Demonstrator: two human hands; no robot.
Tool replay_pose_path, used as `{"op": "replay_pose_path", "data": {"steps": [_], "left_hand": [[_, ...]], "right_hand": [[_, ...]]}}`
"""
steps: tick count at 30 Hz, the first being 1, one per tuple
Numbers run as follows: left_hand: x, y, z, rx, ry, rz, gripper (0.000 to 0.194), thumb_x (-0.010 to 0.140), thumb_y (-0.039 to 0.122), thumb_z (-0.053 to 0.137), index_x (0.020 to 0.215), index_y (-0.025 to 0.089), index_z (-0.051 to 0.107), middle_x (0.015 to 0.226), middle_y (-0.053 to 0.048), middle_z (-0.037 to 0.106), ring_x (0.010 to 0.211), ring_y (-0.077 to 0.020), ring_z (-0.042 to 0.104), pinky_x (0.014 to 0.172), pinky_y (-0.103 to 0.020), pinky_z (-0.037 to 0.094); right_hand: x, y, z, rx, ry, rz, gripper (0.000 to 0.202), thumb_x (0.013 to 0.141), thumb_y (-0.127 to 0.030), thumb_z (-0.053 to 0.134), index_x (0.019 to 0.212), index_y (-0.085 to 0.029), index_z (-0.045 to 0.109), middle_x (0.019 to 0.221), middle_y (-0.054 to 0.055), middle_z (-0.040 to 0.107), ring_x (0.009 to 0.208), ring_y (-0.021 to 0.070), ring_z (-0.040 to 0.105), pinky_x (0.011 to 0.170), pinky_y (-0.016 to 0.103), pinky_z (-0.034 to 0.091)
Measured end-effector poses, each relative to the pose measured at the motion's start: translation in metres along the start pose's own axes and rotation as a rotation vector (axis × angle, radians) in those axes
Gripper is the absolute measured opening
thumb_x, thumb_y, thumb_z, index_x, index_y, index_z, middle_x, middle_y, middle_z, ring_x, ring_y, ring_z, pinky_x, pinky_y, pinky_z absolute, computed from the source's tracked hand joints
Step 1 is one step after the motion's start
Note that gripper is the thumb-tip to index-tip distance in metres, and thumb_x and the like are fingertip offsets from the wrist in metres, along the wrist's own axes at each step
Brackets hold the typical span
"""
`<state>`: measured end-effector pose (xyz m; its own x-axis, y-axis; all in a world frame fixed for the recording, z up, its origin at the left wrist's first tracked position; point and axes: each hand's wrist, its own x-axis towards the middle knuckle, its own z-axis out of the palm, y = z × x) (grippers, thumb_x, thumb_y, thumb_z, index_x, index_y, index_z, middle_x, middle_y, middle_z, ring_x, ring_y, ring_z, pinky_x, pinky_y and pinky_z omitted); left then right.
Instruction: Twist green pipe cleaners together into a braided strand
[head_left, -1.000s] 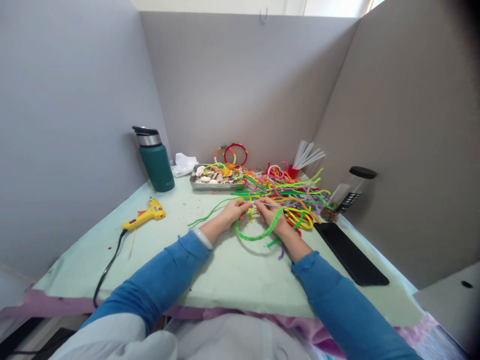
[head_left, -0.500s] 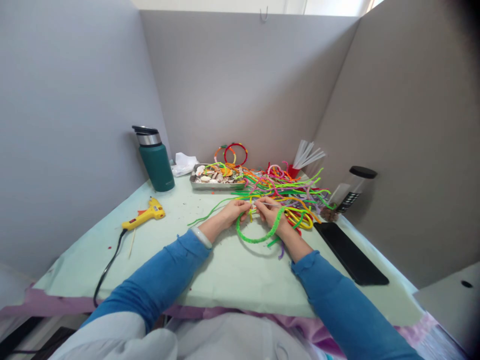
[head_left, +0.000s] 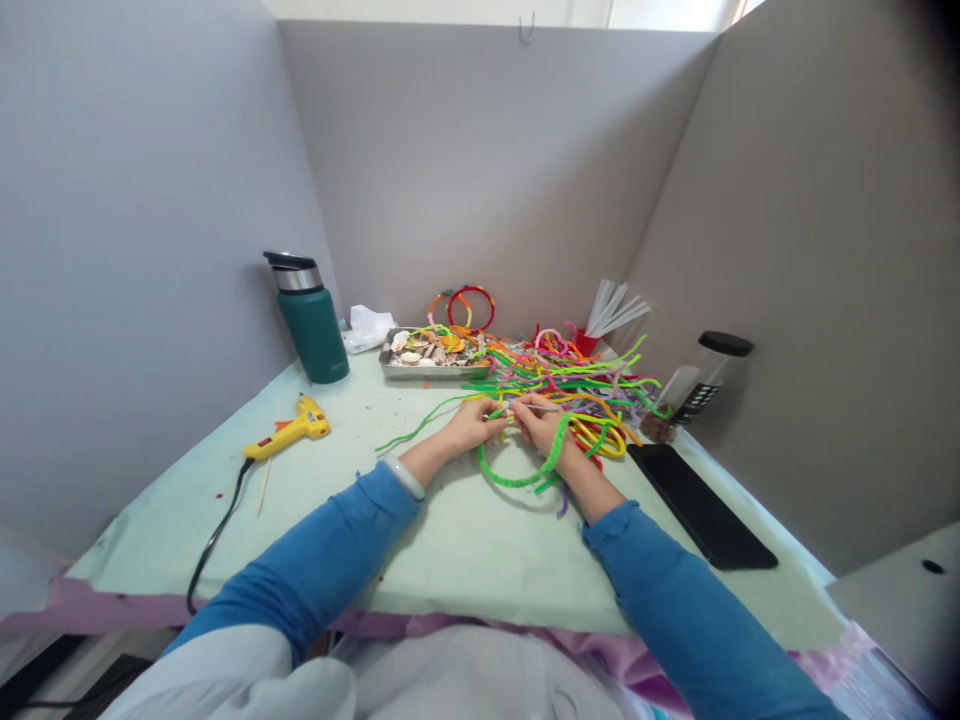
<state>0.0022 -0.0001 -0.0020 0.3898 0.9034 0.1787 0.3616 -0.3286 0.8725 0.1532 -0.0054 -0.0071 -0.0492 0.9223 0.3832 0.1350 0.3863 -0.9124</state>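
Note:
A fuzzy bright-green pipe-cleaner hoop [head_left: 517, 482] hangs toward me between my two hands. My left hand [head_left: 474, 424] is closed on its far left part, fingertips pinched together. Close by, my right hand [head_left: 534, 426] pinches with thumb and forefinger at the same spot, the hoop's right side passing over its wrist. A thin pale rod [head_left: 544, 408] sticks out to the right from the right fingers; its exact kind is unclear. Small coloured bits between the fingertips are mostly hidden.
Loose pipe cleaners [head_left: 570, 372] lie heaped behind my hands, beside a metal tray [head_left: 435, 374] of shells. A yellow glue gun [head_left: 289, 432] and green bottle [head_left: 313, 330] stand left. At right are a black phone [head_left: 701, 505], clear jar [head_left: 701, 380] and glue sticks [head_left: 611, 310].
My left fingers have shifted slightly right and curled closer to the right fingertips. The green hoop has turned a little, its left side moving right.

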Motion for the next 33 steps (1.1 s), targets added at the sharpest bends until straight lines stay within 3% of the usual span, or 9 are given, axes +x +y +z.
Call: {"op": "replay_pose_path", "data": {"steps": [4,7,16,24,33], "left_hand": [[0.0024,-0.0026,0.0015,0.307,0.137,0.133,0.015,0.069,0.028,0.056,0.073,0.014,0.053,0.064,0.002,0.052,0.058,-0.0083,0.042,0.055,-0.021,0.029],[0.0023,-0.0026,0.0014,0.404,0.179,0.192,0.015,0.073,0.030,0.052,0.071,0.015,0.054,0.063,0.002,0.051,0.058,-0.0091,0.040,0.055,-0.021,0.028],[-0.0025,0.0025,0.0001,0.471,0.214,0.232,0.024,0.080,0.036,0.047,0.072,0.015,0.058,0.063,-0.001,0.054,0.056,-0.0102,0.041,0.055,-0.022,0.027],[-0.0036,0.0042,-0.0005,0.563,0.213,0.233,0.024,0.081,0.034,0.045,0.075,0.016,0.061,0.073,-0.004,0.060,0.068,-0.0133,0.048,0.062,-0.022,0.031],[-0.0026,0.0022,-0.0012,0.515,0.202,0.243,0.029,0.083,0.034,0.043,0.079,0.018,0.066,0.080,-0.006,0.063,0.074,-0.0148,0.050,0.069,-0.023,0.034]], "right_hand": [[0.0007,0.0019,0.0005,0.000,-0.010,0.001,0.023,0.073,-0.040,0.056,0.068,-0.017,0.054,0.048,-0.005,0.049,0.033,0.0067,0.038,0.033,0.021,0.027],[0.0008,0.0026,0.0004,-0.020,-0.021,-0.004,0.024,0.072,-0.041,0.056,0.068,-0.018,0.055,0.048,-0.005,0.049,0.033,0.0071,0.038,0.034,0.021,0.028],[0.0009,0.0017,-0.0004,-0.025,-0.016,0.004,0.026,0.071,-0.044,0.057,0.067,-0.018,0.055,0.048,-0.004,0.049,0.034,0.0074,0.038,0.034,0.022,0.027],[0.0004,0.0000,0.0001,-0.008,-0.017,0.004,0.025,0.072,-0.043,0.056,0.067,-0.018,0.055,0.048,-0.004,0.048,0.034,0.0071,0.038,0.034,0.021,0.027],[0.0010,0.0031,0.0006,0.006,-0.010,0.022,0.026,0.071,-0.044,0.056,0.066,-0.018,0.053,0.048,-0.005,0.048,0.034,0.0069,0.037,0.033,0.021,0.026]]}}
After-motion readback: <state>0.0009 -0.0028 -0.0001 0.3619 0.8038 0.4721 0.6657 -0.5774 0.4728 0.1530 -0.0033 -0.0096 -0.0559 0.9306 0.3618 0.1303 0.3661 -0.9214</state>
